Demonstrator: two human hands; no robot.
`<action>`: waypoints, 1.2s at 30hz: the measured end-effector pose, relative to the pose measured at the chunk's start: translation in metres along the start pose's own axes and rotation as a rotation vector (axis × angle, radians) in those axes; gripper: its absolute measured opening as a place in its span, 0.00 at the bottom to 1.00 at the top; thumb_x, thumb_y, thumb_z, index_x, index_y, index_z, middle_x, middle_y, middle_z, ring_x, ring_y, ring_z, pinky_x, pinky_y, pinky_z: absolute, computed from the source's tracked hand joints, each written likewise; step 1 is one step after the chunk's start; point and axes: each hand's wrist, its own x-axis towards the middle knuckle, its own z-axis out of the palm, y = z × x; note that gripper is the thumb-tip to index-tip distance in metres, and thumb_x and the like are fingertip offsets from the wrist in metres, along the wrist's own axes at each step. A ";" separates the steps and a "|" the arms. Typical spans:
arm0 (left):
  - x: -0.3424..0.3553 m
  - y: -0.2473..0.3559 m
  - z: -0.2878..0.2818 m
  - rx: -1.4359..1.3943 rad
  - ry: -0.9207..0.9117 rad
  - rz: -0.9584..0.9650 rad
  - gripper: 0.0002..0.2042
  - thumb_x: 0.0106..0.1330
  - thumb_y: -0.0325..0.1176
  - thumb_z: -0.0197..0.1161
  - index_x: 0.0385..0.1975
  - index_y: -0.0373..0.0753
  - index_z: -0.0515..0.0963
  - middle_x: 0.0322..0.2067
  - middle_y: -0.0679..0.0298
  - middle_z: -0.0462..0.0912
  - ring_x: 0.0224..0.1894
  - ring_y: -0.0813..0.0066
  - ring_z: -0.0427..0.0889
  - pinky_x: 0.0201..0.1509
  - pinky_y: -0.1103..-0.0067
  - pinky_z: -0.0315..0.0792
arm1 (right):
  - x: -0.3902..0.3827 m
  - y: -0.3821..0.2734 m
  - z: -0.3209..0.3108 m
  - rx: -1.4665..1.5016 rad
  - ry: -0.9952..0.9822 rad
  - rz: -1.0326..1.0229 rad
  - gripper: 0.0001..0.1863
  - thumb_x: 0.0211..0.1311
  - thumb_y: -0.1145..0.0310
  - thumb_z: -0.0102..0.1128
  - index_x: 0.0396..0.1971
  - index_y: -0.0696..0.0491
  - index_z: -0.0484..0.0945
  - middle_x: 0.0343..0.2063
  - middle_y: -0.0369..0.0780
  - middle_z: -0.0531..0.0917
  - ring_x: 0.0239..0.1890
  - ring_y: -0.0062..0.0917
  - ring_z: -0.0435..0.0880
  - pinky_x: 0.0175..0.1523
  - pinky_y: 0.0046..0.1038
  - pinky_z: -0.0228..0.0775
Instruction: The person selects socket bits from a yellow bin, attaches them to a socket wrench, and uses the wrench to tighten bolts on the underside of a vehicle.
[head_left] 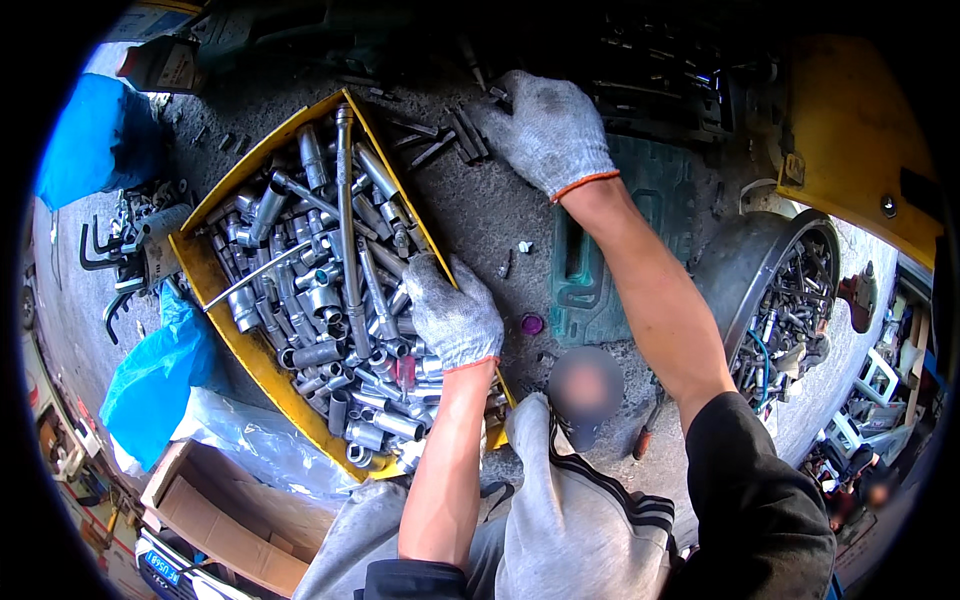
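Note:
My left hand (455,318), in a grey knitted glove with an orange cuff, straddles the right rim of a yellow tray (240,135). Its thumb lies outside the rim and the bent fingers lie inside. Chrome sockets (320,300) fill the tray, with a long extension bar (348,220) across the top. Farther off, my right hand (550,130), gloved alike, reaches down to the dark ground. Its thumb and forefinger close around the end of a small dark metal bar (497,93). Several similar dark bars (465,138) lie just left of that hand.
A green moulded case (625,235) lies under my right forearm. Right of it, a round metal tub (720,270) holds loose parts. Blue plastic bags (160,375), hex keys (110,260) and a cardboard box (215,510) are at left. A purple cap (532,324) rests on the ground.

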 end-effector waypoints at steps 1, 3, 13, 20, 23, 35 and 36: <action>0.000 0.001 -0.001 0.009 -0.007 -0.013 0.13 0.67 0.31 0.61 0.46 0.29 0.76 0.40 0.41 0.80 0.43 0.39 0.81 0.47 0.58 0.76 | 0.000 -0.006 -0.007 0.039 -0.086 0.046 0.23 0.64 0.50 0.60 0.39 0.58 0.84 0.35 0.52 0.86 0.41 0.47 0.86 0.49 0.42 0.79; 0.000 0.000 -0.001 -0.009 0.007 -0.016 0.13 0.67 0.31 0.61 0.46 0.29 0.76 0.40 0.41 0.80 0.43 0.39 0.81 0.47 0.58 0.76 | -0.004 -0.017 -0.016 0.116 -0.258 0.140 0.24 0.65 0.49 0.59 0.38 0.59 0.84 0.35 0.52 0.86 0.41 0.48 0.86 0.50 0.42 0.79; -0.001 -0.004 0.001 -0.019 0.024 0.016 0.13 0.67 0.31 0.61 0.46 0.30 0.76 0.42 0.41 0.80 0.43 0.39 0.81 0.48 0.57 0.75 | -0.029 -0.025 0.029 0.081 -0.042 0.076 0.23 0.64 0.58 0.62 0.53 0.57 0.77 0.36 0.49 0.87 0.42 0.45 0.87 0.47 0.45 0.79; 0.001 0.001 0.000 -0.025 -0.023 -0.045 0.13 0.67 0.31 0.61 0.46 0.30 0.76 0.41 0.41 0.80 0.44 0.39 0.81 0.49 0.57 0.75 | -0.002 -0.035 0.049 -0.013 -0.147 -0.066 0.17 0.64 0.56 0.61 0.41 0.54 0.82 0.33 0.49 0.87 0.39 0.46 0.86 0.44 0.46 0.79; 0.000 0.004 -0.002 -0.026 -0.027 -0.051 0.13 0.67 0.32 0.61 0.46 0.29 0.77 0.41 0.41 0.80 0.44 0.39 0.81 0.48 0.57 0.75 | 0.003 -0.039 0.059 0.028 -0.069 -0.058 0.17 0.63 0.55 0.62 0.37 0.55 0.83 0.33 0.50 0.86 0.39 0.47 0.86 0.44 0.46 0.79; 0.001 0.003 -0.005 -0.033 -0.019 -0.054 0.12 0.65 0.31 0.61 0.44 0.32 0.77 0.41 0.43 0.79 0.42 0.39 0.81 0.46 0.57 0.76 | -0.043 -0.029 -0.004 0.862 -0.070 0.159 0.12 0.64 0.69 0.64 0.45 0.55 0.86 0.38 0.47 0.89 0.39 0.31 0.88 0.46 0.30 0.79; 0.001 0.003 -0.004 -0.035 -0.016 -0.045 0.12 0.65 0.31 0.61 0.44 0.32 0.77 0.41 0.43 0.80 0.42 0.39 0.81 0.46 0.57 0.76 | -0.048 -0.027 -0.003 0.935 -0.075 0.152 0.11 0.64 0.70 0.64 0.45 0.55 0.85 0.39 0.46 0.89 0.39 0.29 0.88 0.46 0.29 0.78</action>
